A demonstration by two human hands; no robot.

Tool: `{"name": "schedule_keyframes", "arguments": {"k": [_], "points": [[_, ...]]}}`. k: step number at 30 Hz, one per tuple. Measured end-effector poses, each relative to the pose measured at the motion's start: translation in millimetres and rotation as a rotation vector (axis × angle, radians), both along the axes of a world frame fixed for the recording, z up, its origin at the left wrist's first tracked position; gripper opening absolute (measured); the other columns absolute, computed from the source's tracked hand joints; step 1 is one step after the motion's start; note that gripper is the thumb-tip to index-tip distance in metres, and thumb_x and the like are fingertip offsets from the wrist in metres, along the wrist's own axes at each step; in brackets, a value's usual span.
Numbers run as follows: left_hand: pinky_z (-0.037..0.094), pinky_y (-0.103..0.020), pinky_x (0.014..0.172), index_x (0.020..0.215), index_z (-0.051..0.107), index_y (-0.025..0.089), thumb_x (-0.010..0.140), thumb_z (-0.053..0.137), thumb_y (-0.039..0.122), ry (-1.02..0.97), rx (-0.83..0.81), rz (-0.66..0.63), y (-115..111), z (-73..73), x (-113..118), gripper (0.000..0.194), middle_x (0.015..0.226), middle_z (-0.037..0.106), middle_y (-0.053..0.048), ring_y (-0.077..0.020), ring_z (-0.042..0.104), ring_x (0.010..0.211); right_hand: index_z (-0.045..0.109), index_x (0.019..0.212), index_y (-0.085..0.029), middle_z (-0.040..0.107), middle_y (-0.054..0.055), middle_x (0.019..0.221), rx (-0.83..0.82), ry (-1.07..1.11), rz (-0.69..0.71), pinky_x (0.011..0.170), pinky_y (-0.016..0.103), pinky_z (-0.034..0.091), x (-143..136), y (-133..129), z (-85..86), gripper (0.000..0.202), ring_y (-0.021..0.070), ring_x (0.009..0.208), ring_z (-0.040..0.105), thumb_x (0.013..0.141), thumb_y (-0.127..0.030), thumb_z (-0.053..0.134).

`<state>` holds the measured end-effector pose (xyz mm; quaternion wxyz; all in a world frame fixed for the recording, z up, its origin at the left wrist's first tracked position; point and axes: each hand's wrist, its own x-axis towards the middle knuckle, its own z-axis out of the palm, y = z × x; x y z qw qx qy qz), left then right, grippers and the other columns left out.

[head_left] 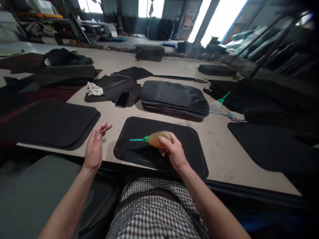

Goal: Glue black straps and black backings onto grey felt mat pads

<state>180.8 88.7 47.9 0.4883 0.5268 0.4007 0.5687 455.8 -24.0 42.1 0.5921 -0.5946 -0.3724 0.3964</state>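
Note:
My right hand [173,149] is wrapped round a squeeze bottle [156,139] of amber liquid, tilted on its side with its green nozzle pointing left. Beneath the bottle a black rounded panel [134,127] lies flat at the table's front edge, with a thin pale line along its border. To the left of that panel, my left hand [96,146] hovers with its fingers apart and nothing in it. It is close to the right end of some black sheets [50,122] at the left.
Behind the panel sits a stack of black panels [174,94]. A phone [123,99] and a crumpled white cloth [94,89] lie to its left. A second green-tipped bottle [216,105] is right of the stack. More dark sheets [274,142] cover the table's right side.

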Motion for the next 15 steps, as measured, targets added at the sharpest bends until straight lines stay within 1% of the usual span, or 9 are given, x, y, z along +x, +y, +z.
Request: {"name": "schedule_keyframes", "arguments": {"k": [2, 5, 7, 8, 11, 13, 15], "points": [[0.030, -0.048, 0.124, 0.131, 0.064, 0.019, 0.100, 0.050, 0.063, 0.024, -0.006, -0.017, 0.1, -3.8, 1.6, 0.055, 0.136, 0.069, -0.015, -0.0268, 0.057, 0.137, 0.061, 0.112, -0.020, 0.066, 0.002, 0.092, 0.043, -0.039, -0.197, 0.042, 0.023, 0.047, 32.2, 0.2, -3.9, 0.050, 0.0141, 0.058, 0.060, 0.083, -0.059, 0.076], [0.031, -0.050, 0.124, 0.130, 0.064, 0.020, 0.098, 0.051, 0.066, 0.061, -0.014, -0.030, 1.0, -8.6, 6.1, 0.057, 0.135, 0.069, -0.014, -0.0282, 0.057, 0.136, 0.059, 0.111, -0.019, 0.068, 0.003, 0.094, 0.043, -0.196, -0.452, 0.044, 0.025, 0.050, 76.0, 1.9, -9.7, 0.057, 0.0162, 0.060, 0.063, 0.078, -0.062, 0.078], [0.031, -0.051, 0.123, 0.130, 0.064, 0.021, 0.097, 0.052, 0.067, 0.081, -0.013, -0.029, 1.2, -10.4, 10.1, 0.058, 0.134, 0.070, -0.014, -0.0286, 0.058, 0.135, 0.057, 0.111, -0.019, 0.068, 0.004, 0.093, -0.006, -0.300, -0.558, 0.045, 0.028, 0.051, 95.4, 3.7, -13.1, 0.060, 0.0184, 0.060, 0.064, 0.076, -0.064, 0.077], [0.031, -0.051, 0.124, 0.129, 0.064, 0.021, 0.097, 0.052, 0.067, 0.087, -0.009, -0.031, 1.0, -10.8, 12.0, 0.058, 0.133, 0.070, -0.014, -0.0286, 0.058, 0.135, 0.057, 0.112, -0.020, 0.068, 0.004, 0.093, -0.035, -0.347, -0.590, 0.045, 0.029, 0.052, 101.3, 5.1, -14.8, 0.061, 0.0195, 0.060, 0.065, 0.076, -0.064, 0.077], [0.030, -0.051, 0.124, 0.130, 0.065, 0.023, 0.099, 0.051, 0.064, 0.110, -0.001, -0.055, -1.2, -11.8, 16.5, 0.053, 0.135, 0.069, -0.013, -0.0283, 0.056, 0.137, 0.056, 0.116, -0.020, 0.069, 0.006, 0.094, -0.081, -0.474, -0.627, 0.050, 0.033, 0.055, 105.1, 12.1, -20.0, 0.063, 0.0221, 0.062, 0.066, 0.077, -0.065, 0.075], [0.031, -0.050, 0.124, 0.129, 0.065, 0.024, 0.100, 0.051, 0.061, 0.122, -0.001, -0.078, -3.6, -13.2, 18.5, 0.049, 0.136, 0.068, -0.011, -0.0280, 0.055, 0.137, 0.057, 0.116, -0.019, 0.070, 0.008, 0.096, -0.064, -0.524, -0.627, 0.056, 0.034, 0.057, 98.4, 20.5, -22.8, 0.062, 0.0237, 0.068, 0.067, 0.077, -0.064, 0.074], [0.031, -0.050, 0.125, 0.129, 0.065, 0.026, 0.100, 0.051, 0.059, 0.143, -0.008, -0.101, -5.9, -14.8, 19.9, 0.047, 0.137, 0.068, -0.011, -0.0280, 0.055, 0.137, 0.057, 0.116, -0.019, 0.070, 0.010, 0.098, -0.039, -0.515, -0.605, 0.059, 0.035, 0.057, 86.3, 31.6, -24.2, 0.062, 0.0247, 0.072, 0.068, 0.076, -0.063, 0.074]]}}
